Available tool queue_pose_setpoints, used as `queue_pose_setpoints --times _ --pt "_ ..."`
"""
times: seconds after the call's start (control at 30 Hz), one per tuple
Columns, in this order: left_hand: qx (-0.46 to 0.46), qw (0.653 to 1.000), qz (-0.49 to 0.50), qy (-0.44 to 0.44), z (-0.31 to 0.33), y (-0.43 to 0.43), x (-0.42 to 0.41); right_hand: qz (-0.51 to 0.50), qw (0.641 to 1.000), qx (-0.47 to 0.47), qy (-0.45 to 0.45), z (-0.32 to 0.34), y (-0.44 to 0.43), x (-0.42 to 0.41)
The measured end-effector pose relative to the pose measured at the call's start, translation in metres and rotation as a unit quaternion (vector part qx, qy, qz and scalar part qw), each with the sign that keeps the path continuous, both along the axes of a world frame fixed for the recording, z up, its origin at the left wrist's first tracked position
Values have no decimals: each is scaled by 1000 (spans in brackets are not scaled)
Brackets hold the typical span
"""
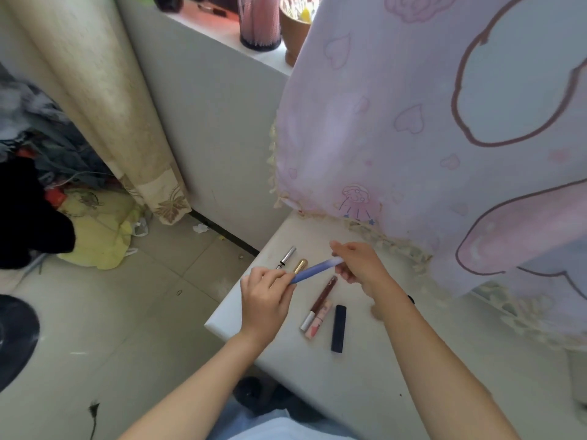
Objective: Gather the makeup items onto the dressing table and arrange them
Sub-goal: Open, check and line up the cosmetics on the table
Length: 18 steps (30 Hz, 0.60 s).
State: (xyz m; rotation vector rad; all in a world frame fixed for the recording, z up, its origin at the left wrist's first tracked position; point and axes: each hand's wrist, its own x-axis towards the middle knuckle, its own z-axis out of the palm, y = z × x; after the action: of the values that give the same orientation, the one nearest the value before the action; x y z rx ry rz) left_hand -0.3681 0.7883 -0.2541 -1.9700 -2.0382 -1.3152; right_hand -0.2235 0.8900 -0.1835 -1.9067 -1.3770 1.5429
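Note:
A slim blue makeup tube (313,271) with a pale upper end hangs slanted above the white dressing table (365,360). My left hand (265,300) pinches its lower end and my right hand (357,265) pinches its pale upper end. On the table lie a silver tube (287,257), a gold-capped tube (300,266) partly behind the blue one, a dark red lip gloss (320,301), a pink patterned tube (318,319) and a dark navy stick (338,328).
A pink heart-print cloth (444,122) drapes over the table's back and right. A sill (216,30) behind holds a pink brush jar (260,22) and a brown cup (293,27). A beige curtain (104,100), clothes and a yellow bag (101,236) fill the left floor.

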Motion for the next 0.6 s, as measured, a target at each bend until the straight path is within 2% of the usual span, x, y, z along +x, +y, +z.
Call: queue_pose_setpoints --times 0.1,0.27,0.37,0.5,0.6 --pt "11 1000 -15 -22 17 4 -9 26 1000 16 7 23 -8 0" --pt "6 994 -86 -67 39 8 -26 -8 989 65 130 46 -21 0" --pt "-20 990 -127 -51 51 10 -37 -1 984 92 151 52 -29 0" --pt "-63 977 -161 -122 64 6 -42 37 975 121 181 60 -36 6" --pt "-47 977 -166 -126 70 3 -45 79 973 116 184 68 -39 10"
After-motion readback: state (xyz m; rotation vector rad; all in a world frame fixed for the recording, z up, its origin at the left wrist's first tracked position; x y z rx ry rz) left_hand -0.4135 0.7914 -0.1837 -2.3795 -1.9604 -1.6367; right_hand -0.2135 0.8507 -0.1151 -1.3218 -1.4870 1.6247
